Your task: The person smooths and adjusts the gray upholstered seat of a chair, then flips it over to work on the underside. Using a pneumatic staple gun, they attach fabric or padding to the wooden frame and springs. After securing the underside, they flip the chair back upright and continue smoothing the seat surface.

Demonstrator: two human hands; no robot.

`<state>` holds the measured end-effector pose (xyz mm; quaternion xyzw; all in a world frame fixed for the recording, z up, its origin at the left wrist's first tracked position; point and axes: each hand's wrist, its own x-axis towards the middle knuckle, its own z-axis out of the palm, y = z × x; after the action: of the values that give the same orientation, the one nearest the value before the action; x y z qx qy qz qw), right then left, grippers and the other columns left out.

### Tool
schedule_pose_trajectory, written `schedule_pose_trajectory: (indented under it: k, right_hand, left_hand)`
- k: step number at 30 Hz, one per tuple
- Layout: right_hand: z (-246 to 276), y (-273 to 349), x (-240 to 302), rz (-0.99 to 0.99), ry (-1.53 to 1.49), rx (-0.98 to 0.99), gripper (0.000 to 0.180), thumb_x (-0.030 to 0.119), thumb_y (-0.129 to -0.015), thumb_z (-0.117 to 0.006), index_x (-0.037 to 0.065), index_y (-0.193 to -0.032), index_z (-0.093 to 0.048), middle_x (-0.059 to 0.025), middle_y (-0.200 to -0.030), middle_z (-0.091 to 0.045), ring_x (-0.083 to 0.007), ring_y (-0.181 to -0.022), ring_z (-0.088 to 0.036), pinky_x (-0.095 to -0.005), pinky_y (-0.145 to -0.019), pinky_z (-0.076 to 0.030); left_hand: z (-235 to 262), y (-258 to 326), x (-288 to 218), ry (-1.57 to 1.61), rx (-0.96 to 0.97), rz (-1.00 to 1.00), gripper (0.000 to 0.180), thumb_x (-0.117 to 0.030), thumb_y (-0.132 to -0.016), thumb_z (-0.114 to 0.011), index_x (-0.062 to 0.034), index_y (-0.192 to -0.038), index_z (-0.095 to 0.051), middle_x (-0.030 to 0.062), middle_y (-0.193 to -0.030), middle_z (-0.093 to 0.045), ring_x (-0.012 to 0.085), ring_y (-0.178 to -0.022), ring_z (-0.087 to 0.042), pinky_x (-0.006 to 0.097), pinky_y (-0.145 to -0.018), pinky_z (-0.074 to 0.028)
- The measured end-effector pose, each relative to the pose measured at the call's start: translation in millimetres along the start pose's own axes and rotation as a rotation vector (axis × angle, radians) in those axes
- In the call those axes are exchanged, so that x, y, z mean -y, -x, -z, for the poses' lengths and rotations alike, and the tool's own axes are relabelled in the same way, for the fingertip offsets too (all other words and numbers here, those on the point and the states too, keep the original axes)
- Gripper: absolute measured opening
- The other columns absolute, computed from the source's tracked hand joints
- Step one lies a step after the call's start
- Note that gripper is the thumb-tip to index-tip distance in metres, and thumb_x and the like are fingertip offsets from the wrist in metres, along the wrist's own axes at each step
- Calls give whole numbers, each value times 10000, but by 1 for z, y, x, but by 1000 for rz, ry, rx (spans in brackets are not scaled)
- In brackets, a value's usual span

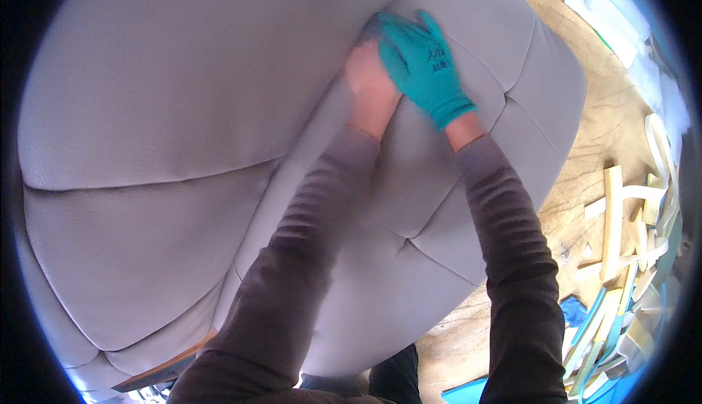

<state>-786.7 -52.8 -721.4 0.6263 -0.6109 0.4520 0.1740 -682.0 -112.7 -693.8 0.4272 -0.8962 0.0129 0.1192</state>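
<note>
The bare left hand [368, 82] and gloved right hand [424, 64] are pressed flat, unclenched, into the grey cushion's [175, 111] far seam; even pressure along it is judged advisable.

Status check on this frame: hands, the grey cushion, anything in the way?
Left hand bare, right hand in teal glove, both pressing into a seam of the grey upholstered cushion. Grip unclear. Nothing blocking; foam strips lie aside, right.
</note>
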Motion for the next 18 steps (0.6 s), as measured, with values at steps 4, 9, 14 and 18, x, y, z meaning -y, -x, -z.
schedule_pose_trajectory:
  k: [4, 9, 14, 18]
  right_hand:
    - [8, -10, -27, -89, 78, -65, 313, 235, -1014, -566, 59, -1251, -671, -141, -1298, -692, -322, -1182, -647, -513, -1177, -347]
    - [-4, -19, -44, -201, 103, -172, 288, 246, -1027, -554, 70, -1222, -671, -133, -1282, -696, -330, -1125, -651, -469, -1098, -400]
    - [6, -29, -71, -333, -17, -42, 358, 315, -1006, -596, 61, -1252, -653, -140, -1284, -690, -336, -1102, -647, -424, -1066, -420]
    - [19, -54, -111, -343, 248, -61, 623, 503, -948, -656, 39, -1361, -597, -149, -1425, -605, -332, -1244, -581, -532, -1086, -383]
  left_hand:
    - [-15, -27, -14, 75, -183, 42, 294, -293, -949, -577, -63, -1004, -750, 185, -1069, -757, 357, -1031, -730, 462, -888, -584]
    - [-19, -55, -23, 49, -17, -25, 285, -270, -942, -583, -44, -1049, -719, 199, -1074, -754, 365, -1006, -738, 472, -903, -578]
    - [-21, -77, -39, 154, -74, -56, 354, -325, -1034, -511, -26, -1066, -699, 216, -1063, -747, 393, -946, -738, 491, -874, -575]
    - [-23, -84, -50, 236, -82, 13, 432, -371, -1087, -455, -4, -1053, -680, 234, -1014, -736, 422, -936, -727, 514, -854, -568]
